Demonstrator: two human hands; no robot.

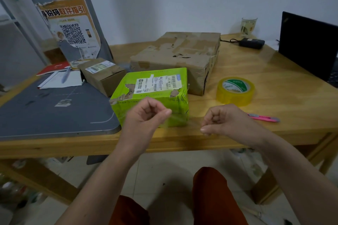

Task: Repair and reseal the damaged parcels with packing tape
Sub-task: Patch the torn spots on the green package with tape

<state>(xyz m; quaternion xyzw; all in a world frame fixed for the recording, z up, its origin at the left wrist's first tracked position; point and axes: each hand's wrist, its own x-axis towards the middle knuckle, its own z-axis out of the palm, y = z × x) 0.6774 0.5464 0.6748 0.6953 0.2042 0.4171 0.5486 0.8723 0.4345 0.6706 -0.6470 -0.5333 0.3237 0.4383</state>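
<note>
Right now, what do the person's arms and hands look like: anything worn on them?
Both forearms are bare, with no sleeves in view. The left hand and right hand wear no gloves, and no rings, watch or bracelet show. Rust-orange trousers show below.

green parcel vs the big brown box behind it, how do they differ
The green parcel is bright green with a white shipping label on top; the big brown box is plain cardboard patched with tape and shows no label. The green parcel is smaller and nearer the hands; the big brown box is larger and farther back. Both have torn, damaged surfaces.
</note>
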